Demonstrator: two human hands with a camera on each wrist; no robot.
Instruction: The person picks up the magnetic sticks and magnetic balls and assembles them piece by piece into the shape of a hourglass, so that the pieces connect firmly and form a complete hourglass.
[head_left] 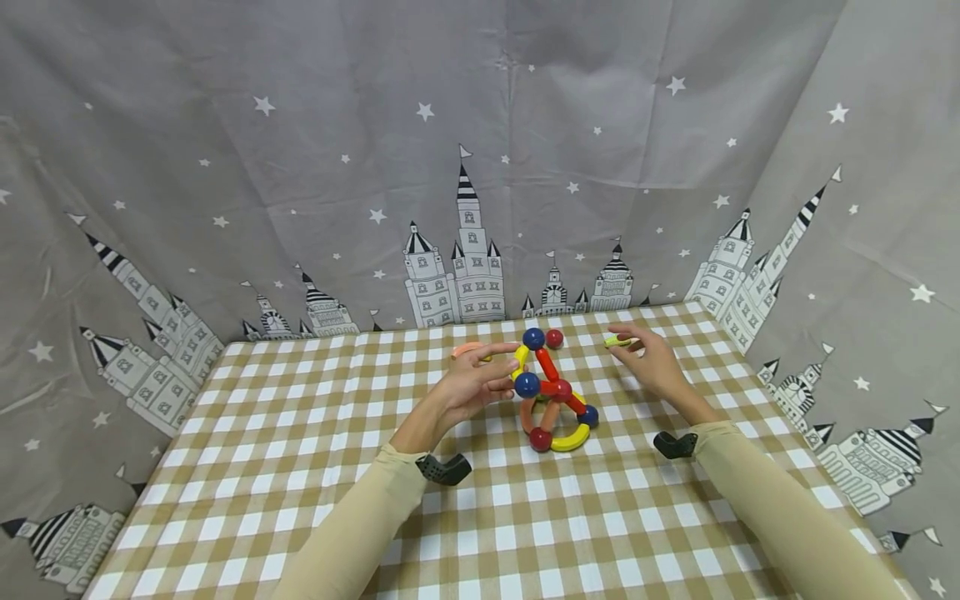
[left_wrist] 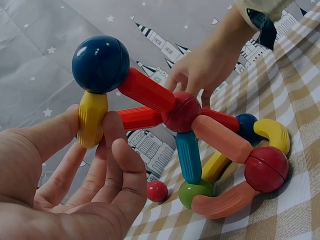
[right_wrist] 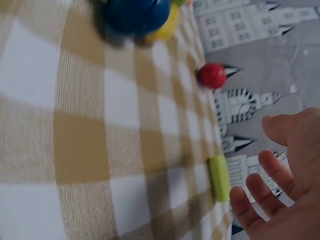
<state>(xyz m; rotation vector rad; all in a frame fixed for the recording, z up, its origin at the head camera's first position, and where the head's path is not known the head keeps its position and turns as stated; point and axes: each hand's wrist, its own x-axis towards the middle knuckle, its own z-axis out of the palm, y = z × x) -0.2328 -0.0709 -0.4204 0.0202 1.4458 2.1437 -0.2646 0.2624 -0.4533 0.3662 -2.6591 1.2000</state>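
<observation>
My left hand [head_left: 471, 385] pinches a yellow magnetic rod [left_wrist: 92, 119] between thumb and fingers. That rod hangs from a blue ball [left_wrist: 101, 64] at the upper part of a structure of magnetic rods and balls. Red rods [left_wrist: 148, 90] run from there to a central red ball [left_wrist: 183, 112]. Below it, orange, teal and curved yellow rods, with a green ball [left_wrist: 195, 194] and a red ball [left_wrist: 266, 169], form the base on the tablecloth. At the right, my right hand [head_left: 651, 360] has its fingers loosely bent beside a lime-green rod [right_wrist: 219, 178] lying on the cloth.
A loose red ball [head_left: 554, 338] lies behind the structure. Beyond my left hand is an orange curved piece [head_left: 467, 350], partly hidden by the fingers. The checked tablecloth [head_left: 300, 467] meets a grey castle-print curtain [head_left: 315, 150] at the back and sides.
</observation>
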